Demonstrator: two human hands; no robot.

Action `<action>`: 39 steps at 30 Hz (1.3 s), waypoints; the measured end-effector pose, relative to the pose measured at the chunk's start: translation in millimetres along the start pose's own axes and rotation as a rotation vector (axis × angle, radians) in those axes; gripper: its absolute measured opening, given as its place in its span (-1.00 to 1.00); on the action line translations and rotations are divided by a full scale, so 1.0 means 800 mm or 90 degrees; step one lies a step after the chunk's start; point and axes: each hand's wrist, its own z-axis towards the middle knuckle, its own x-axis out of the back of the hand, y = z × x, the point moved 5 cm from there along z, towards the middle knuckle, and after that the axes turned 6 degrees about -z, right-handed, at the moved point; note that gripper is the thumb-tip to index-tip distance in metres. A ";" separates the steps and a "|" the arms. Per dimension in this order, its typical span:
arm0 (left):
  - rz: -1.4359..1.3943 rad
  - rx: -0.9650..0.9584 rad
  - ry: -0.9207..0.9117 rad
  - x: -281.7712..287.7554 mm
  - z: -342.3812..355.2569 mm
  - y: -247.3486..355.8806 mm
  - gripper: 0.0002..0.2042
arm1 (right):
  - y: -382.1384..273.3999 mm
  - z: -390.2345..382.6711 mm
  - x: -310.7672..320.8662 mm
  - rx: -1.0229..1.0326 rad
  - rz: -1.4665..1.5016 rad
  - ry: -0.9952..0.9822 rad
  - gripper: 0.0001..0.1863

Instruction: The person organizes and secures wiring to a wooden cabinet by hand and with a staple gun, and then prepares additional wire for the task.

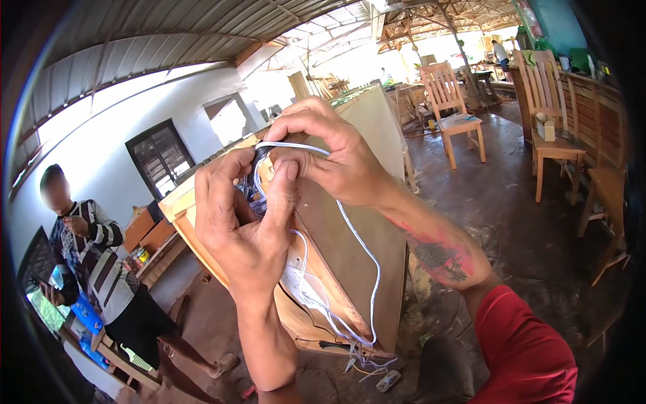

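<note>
Both my hands are raised at the near top corner of a wooden cabinet [350,269]. My right hand [343,158] pinches a thin white cable [289,144] between thumb and curled index finger. The cable loops down the cabinet's side and back up toward the inside. Close by, my left hand [245,232] has its thumb and fingers closed around the same spot, on the cable and a small dark bundle [261,155], which the fingers partly hide. At the cabinet's foot, wires and a small grey-white plug-like piece [388,381] hang by the lower edge.
A person [91,256] in a patterned long-sleeved top stands at left, holding a phone-like object. Wooden chairs [452,111] stand at right, one with a small box [545,128] on its seat. A bench [158,259] runs behind the person. More cable lies on the dark floor.
</note>
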 end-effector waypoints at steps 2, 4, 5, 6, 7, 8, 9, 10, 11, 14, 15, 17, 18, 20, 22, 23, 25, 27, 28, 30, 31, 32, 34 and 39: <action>-0.003 -0.022 0.009 -0.002 0.003 -0.001 -0.69 | -0.001 0.003 0.002 0.008 -0.041 -0.021 -0.76; 0.025 -0.037 -0.004 -0.003 0.009 0.003 -0.71 | -0.004 0.006 0.006 0.025 -0.091 -0.043 -0.77; 0.030 -0.037 -0.006 -0.003 0.009 0.002 -0.71 | -0.005 0.007 0.005 0.041 -0.145 -0.067 -0.77; 0.037 -0.043 -0.005 -0.004 0.010 0.000 -0.72 | -0.003 0.006 0.005 0.041 -0.141 -0.065 -0.77; 0.045 -0.048 -0.004 -0.005 0.010 -0.002 -0.72 | -0.002 0.005 0.004 0.051 -0.153 -0.059 -0.78; 0.049 -0.049 -0.005 -0.005 0.008 -0.004 -0.72 | -0.001 0.004 0.003 0.062 -0.166 -0.053 -0.78; 0.044 -0.047 0.000 -0.007 0.006 -0.004 -0.72 | -0.001 0.003 0.002 0.063 -0.166 -0.051 -0.78; 0.040 -0.046 0.005 -0.010 0.006 -0.003 -0.72 | 0.000 0.003 0.002 0.042 -0.134 -0.027 -0.81; 0.040 -0.048 0.004 -0.013 0.007 -0.003 -0.72 | 0.002 0.004 0.004 0.023 -0.102 -0.003 -0.83; 0.076 -0.061 0.016 -0.020 -0.002 -0.018 -0.69 | 0.010 -0.001 0.003 0.047 -0.128 0.012 -0.87; 0.095 -0.110 0.003 -0.021 -0.003 -0.021 -0.68 | 0.017 -0.002 0.001 0.044 -0.121 0.009 -0.87; 0.134 -0.125 -0.030 -0.026 -0.008 -0.025 -0.62 | 0.032 -0.007 0.003 0.035 -0.131 0.066 -0.86; 0.158 -0.137 -0.043 -0.021 -0.012 -0.024 -0.61 | 0.033 -0.009 -0.005 0.002 -0.128 0.076 -0.84; 0.204 -0.164 -0.058 -0.023 -0.022 -0.026 -0.59 | 0.035 -0.012 -0.006 0.012 -0.149 0.063 -0.83; 0.194 -0.194 -0.037 -0.041 -0.026 -0.019 -0.58 | 0.024 -0.002 0.017 -0.065 -0.128 0.036 -0.83; 0.168 -0.206 -0.029 -0.053 -0.024 -0.018 -0.57 | 0.025 0.003 0.031 -0.102 -0.088 0.027 -0.82; 0.149 -0.123 -0.061 -0.055 -0.034 -0.021 -0.54 | 0.030 0.004 0.036 -0.146 -0.027 -0.005 -0.82; 0.173 -0.121 -0.046 -0.048 -0.036 -0.015 -0.55 | 0.025 0.006 0.039 -0.244 -0.064 -0.079 -0.82; 0.168 -0.128 -0.029 -0.048 -0.036 -0.009 -0.55 | 0.020 0.008 0.036 -0.247 -0.071 -0.078 -0.82; 0.200 -0.119 -0.027 -0.027 -0.041 -0.005 -0.55 | 0.001 0.019 0.022 -0.108 -0.234 -0.113 -0.81; 0.219 -0.107 -0.026 -0.024 -0.047 0.000 -0.54 | -0.007 0.016 0.025 -0.131 -0.274 -0.109 -0.81; 0.205 -0.113 -0.018 -0.022 -0.048 0.005 -0.53 | -0.016 0.021 0.019 -0.075 -0.300 -0.108 -0.80; 0.180 -0.139 0.001 -0.015 -0.041 0.006 -0.48 | -0.027 0.037 0.019 -0.018 -0.346 -0.096 -0.78; 0.167 -0.161 0.001 -0.016 -0.036 0.004 -0.52 | -0.020 0.052 0.020 -0.081 -0.256 -0.168 -0.74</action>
